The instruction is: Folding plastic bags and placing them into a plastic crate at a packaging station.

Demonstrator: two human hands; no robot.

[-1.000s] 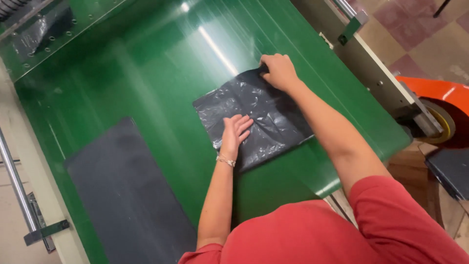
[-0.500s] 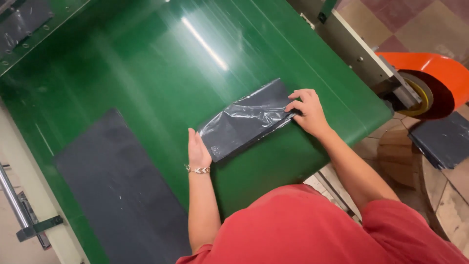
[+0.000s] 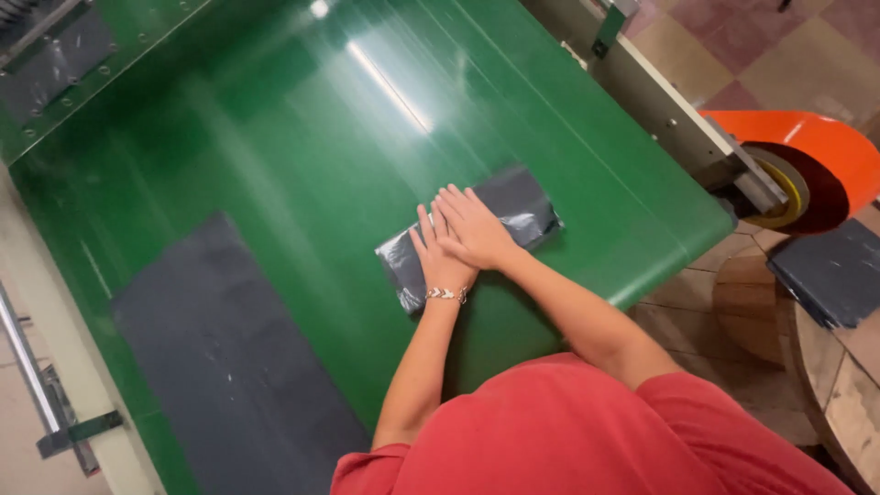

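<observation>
Folded black bag [image 3: 513, 209] on green table [image 3: 275, 165], left hand [image 3: 434, 261] and right hand [image 3: 474, 231] flat, overlapping, pressing it, neither grip closed.

Bare green belt [image 3: 302, 137] is lying open ahead of the folded black bag [image 3: 522, 206]; a flat grey sheet [image 3: 220, 367] is occupying the left, a metal side rail [image 3: 660, 101] is bounding the right.

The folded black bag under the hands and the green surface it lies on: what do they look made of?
Folded black bag: looks like thin plastic film, with glossy crinkles catching light.
Green surface: apparently a smooth, semi-gloss rubber or plastic belt, streaked with lamp reflections.
Both the left hand and right hand press flat on the bag.
</observation>
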